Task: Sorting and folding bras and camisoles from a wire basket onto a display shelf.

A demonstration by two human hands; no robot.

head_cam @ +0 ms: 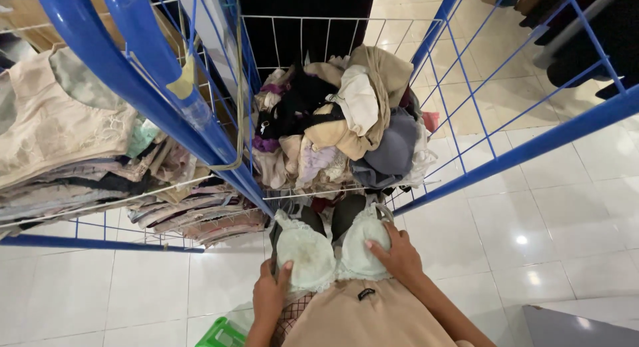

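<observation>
A pale mint-green lace bra (329,248) lies spread over my lap, cups up, above a beige garment (369,317). My left hand (269,295) grips the bra's left edge with the thumb over the cup. Fingers of my right hand (399,254) press flat on the right cup. Straight ahead stands a blue wire bin (466,174) heaped with tangled underwear (339,124) in beige, black, purple and grey.
On the left, a second blue wire bin (126,74) holds stacked, folded bras (73,167) in beige and muted colours. White glossy floor tiles (552,220) surround the bins. A green plastic object (223,334) sits low by my left arm. Dark clothes hang at top right (586,34).
</observation>
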